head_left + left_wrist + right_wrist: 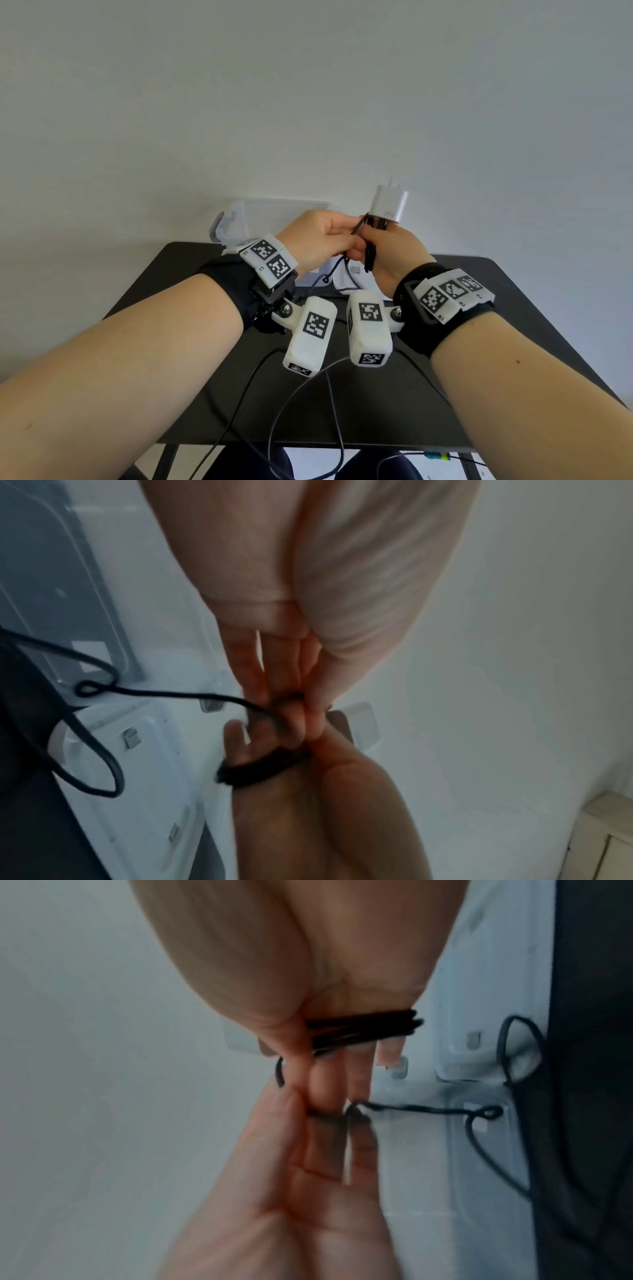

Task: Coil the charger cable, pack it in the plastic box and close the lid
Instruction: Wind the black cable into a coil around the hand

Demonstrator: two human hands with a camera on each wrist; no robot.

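Above the black table [191, 394], my hands meet. My right hand [375, 240] holds a bundle of black cable loops [363, 1028] wound round its fingers. The white charger plug [388, 204] sticks up above that fist. My left hand [342, 236] pinches the free strand of cable [192, 695] right beside the right fingers. From there the strand runs through a small kink [488, 1112] down to the table. The clear plastic box [236, 219] stands open behind my left hand, and its pale lid [342, 284] lies below my hands.
A white wall rises behind the table. Thin dark wires [274, 411] from the wrist cameras hang over the table's near edge. The slack cable [103, 772] lies looped over the lid. A wooden cabinet corner [609, 831] shows low at the right in the left wrist view.
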